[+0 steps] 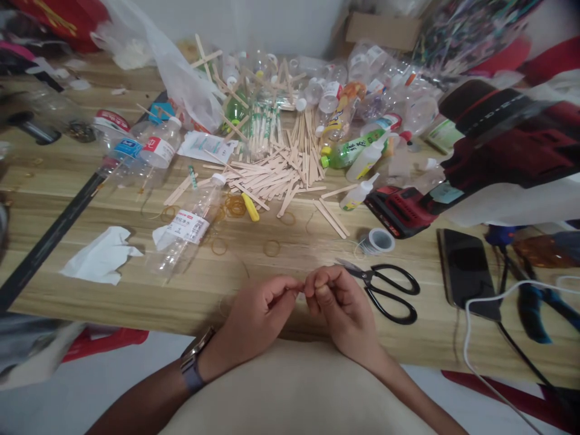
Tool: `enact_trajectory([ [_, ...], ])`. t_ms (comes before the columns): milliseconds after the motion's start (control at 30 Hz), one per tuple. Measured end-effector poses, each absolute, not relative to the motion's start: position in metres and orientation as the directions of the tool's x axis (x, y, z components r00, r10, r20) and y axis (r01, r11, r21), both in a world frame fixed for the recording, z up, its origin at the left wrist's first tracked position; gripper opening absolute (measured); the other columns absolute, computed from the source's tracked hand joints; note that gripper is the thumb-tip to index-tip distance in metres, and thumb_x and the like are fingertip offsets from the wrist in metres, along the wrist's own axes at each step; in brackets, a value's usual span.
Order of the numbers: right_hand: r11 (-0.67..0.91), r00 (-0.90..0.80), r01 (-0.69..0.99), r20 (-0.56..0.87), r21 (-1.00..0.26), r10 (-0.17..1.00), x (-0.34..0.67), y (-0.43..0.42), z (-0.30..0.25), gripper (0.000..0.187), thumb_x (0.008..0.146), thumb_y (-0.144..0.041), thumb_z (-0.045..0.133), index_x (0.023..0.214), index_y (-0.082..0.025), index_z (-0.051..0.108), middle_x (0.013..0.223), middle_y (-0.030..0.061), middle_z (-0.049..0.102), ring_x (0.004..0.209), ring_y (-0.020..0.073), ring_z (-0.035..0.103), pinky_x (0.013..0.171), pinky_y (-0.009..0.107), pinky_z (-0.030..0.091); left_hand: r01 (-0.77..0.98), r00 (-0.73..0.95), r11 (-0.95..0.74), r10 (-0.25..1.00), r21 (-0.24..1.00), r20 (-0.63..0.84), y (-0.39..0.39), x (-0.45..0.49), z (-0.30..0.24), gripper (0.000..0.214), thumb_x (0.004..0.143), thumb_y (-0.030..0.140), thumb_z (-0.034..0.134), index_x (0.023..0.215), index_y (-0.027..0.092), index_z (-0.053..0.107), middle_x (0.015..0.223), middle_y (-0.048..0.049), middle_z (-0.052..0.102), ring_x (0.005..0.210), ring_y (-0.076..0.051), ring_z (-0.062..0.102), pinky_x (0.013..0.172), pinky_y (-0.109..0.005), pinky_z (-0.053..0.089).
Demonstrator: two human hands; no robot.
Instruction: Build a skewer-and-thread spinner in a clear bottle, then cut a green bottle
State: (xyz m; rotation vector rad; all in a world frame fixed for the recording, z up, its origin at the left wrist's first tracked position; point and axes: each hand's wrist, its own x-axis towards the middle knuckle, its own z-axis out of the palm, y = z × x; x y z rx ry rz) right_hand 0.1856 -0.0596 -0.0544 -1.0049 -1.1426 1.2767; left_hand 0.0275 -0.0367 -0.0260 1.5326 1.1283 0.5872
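Observation:
Near the table's front edge, my left hand (267,308) and my right hand (342,311) meet at the fingertips. Both are closed in a pinch, and whatever lies between the fingers is too small to make out. Just right of my right hand lie black-handled scissors (392,293), their blades partly behind it. A small spool of thread (378,240) stands beyond the scissors. Several rubber bands (272,248) lie on the wood in front of my hands. To the left, a clear plastic bottle (181,235) rests on its side, with a white tissue (102,254) beside it.
Wooden sticks (276,172) are heaped mid-table, with a yellow cutter (251,207) nearby. Glue bottles (357,193) and plastic bottles crowd behind. On the right are a red-black power tool (489,145), a phone (469,272), pliers (534,308) and a white cable (469,332).

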Motion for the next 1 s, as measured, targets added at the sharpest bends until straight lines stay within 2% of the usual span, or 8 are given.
enact_trajectory([
  [267, 0.151, -0.006, -0.091, 0.152, -0.984, 0.988, 0.187, -0.068, -0.055, 0.016, 0.098, -0.031, 0.054, 0.085, -0.022, 0.056, 0.074, -0.0007, 0.059, 0.06, 0.0121, 0.059, 0.059, 0.026, 0.05, 0.431, 0.406, -0.071, 0.906, 0.9, -0.123, -0.045, 0.027, -0.029, 0.026, 0.092, 0.019, 0.044, 0.089, 0.021, 0.07, 0.078, 0.0031, 0.074, 0.07, -0.013, 0.064, 0.066, -0.021, 0.044],
  [567, 0.091, 0.023, -0.202, 0.088, -0.975, 0.996, 0.187, -0.074, -0.053, 0.013, 0.097, -0.029, 0.057, 0.085, -0.022, 0.058, 0.074, -0.0014, 0.062, 0.058, 0.0107, 0.061, 0.056, 0.023, 0.051, 0.452, 0.417, -0.121, 0.905, 0.884, -0.089, -0.048, 0.025, -0.029, 0.026, 0.092, 0.019, 0.045, 0.091, 0.022, 0.07, 0.072, 0.0044, 0.071, 0.062, -0.01, 0.061, 0.061, -0.019, 0.042],
  [800, 0.018, 0.024, -0.281, 0.012, -0.96, 1.0, 0.183, -0.074, -0.057, 0.017, 0.094, -0.034, 0.061, 0.083, -0.022, 0.057, 0.072, -0.0013, 0.061, 0.055, 0.0115, 0.06, 0.054, 0.025, 0.052, 0.475, 0.411, -0.134, 0.908, 0.87, -0.085, -0.051, 0.025, -0.029, 0.028, 0.092, 0.022, 0.043, 0.088, 0.023, 0.071, 0.067, 0.0037, 0.069, 0.057, -0.011, 0.056, 0.057, -0.02, 0.04],
  [867, 0.023, 0.056, -0.292, 0.007, -0.956, 0.998, 0.188, -0.076, -0.058, 0.015, 0.095, -0.033, 0.061, 0.084, -0.022, 0.057, 0.071, -0.002, 0.06, 0.054, 0.011, 0.058, 0.054, 0.024, 0.052, 0.503, 0.36, -0.123, 0.93, 0.855, -0.078, -0.051, 0.021, -0.029, 0.028, 0.091, 0.023, 0.044, 0.088, 0.023, 0.071, 0.062, 0.0042, 0.065, 0.053, -0.011, 0.053, 0.054, -0.021, 0.038],
  [1000, 0.094, 0.222, -0.258, 0.035, -0.961, 0.974, 0.205, -0.082, -0.053, 0.009, 0.097, -0.027, 0.058, 0.088, -0.025, 0.06, 0.068, -0.0052, 0.055, 0.052, 0.0086, 0.051, 0.062, 0.026, 0.057, 0.576, 0.111, 0.035, 0.986, 0.817, -0.12, -0.05, 0.014, -0.031, 0.027, 0.091, 0.028, 0.045, 0.092, 0.021, 0.071, 0.046, 0.0076, 0.047, 0.042, -0.011, 0.041, 0.047, -0.022, 0.03],
])
